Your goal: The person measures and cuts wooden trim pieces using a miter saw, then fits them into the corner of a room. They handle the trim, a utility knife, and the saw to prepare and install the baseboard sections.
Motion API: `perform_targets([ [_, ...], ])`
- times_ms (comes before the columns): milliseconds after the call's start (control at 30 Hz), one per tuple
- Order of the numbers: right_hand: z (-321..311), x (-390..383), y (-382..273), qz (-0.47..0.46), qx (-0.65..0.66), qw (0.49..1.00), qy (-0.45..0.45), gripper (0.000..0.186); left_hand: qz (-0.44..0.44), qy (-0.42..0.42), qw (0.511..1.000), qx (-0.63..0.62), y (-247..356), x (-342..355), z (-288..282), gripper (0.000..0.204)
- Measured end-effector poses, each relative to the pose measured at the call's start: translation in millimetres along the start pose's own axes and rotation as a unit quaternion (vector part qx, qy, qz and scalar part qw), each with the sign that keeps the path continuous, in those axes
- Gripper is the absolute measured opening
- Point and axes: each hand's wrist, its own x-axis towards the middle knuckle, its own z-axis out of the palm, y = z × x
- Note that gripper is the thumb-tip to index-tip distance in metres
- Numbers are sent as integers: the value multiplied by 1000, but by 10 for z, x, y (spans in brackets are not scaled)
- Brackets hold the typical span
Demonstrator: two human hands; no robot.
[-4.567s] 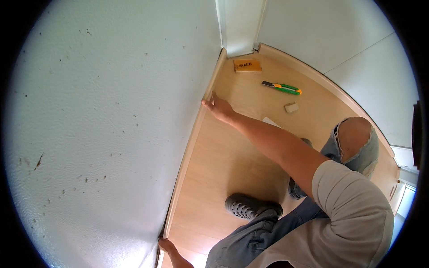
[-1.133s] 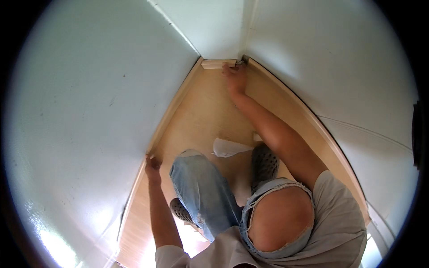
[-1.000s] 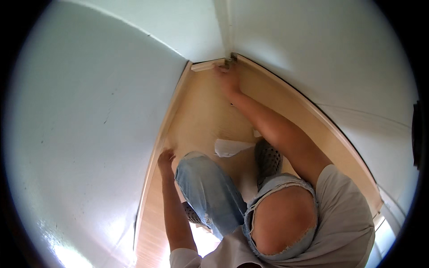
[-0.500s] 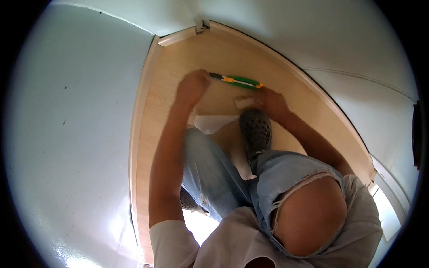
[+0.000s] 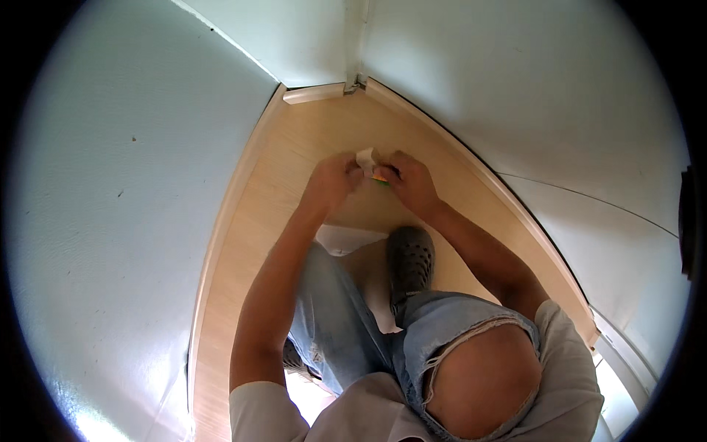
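Note:
Both my hands are raised over the wood-look floor. My left hand [image 5: 335, 177] is closed on a small beige piece [image 5: 367, 156], apparently an offcut. Beside it my right hand [image 5: 407, 179] grips the green and yellow utility knife [image 5: 381, 178], which is mostly hidden by my fingers; I cannot tell whether its blade touches the piece. A short beige skirting strip [image 5: 313, 93] lies along the back wall, above my hands in the view.
Skirting strips [image 5: 442, 129] run along the white walls [image 5: 125, 206] on both sides, with a small gap at the back corner. A white sheet [image 5: 346, 239] lies on the floor beside my dark clog [image 5: 411, 261] and bent knees in torn jeans.
My hands have left the skirting and come together. The knife, lately stretched visible between them, is now mostly covered by my right hand, and the small beige piece is up between my fingers.

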Motion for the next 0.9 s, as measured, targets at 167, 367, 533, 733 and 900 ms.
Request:
perform_targets([
  [167, 192, 634, 124, -18, -33, 994, 107, 27, 54, 224, 968, 99, 153, 472, -41, 17],
  [367, 160, 416, -5, 29, 27, 997, 68, 35, 32, 363, 915, 172, -61, 1097, 166, 22],
  [533, 103, -73, 310, 130, 37, 991, 21, 35, -59, 348, 916, 192, 101, 1285, 365, 27],
  [733, -248, -207, 276, 151, 8, 988, 14, 34, 58, 493, 838, 227, -208, 1551, 499, 17],
  [900, -649, -442, 459, 148, -74, 981, 101, 30, 51, 506, 832, 221, -238, 1620, 577, 17],
])
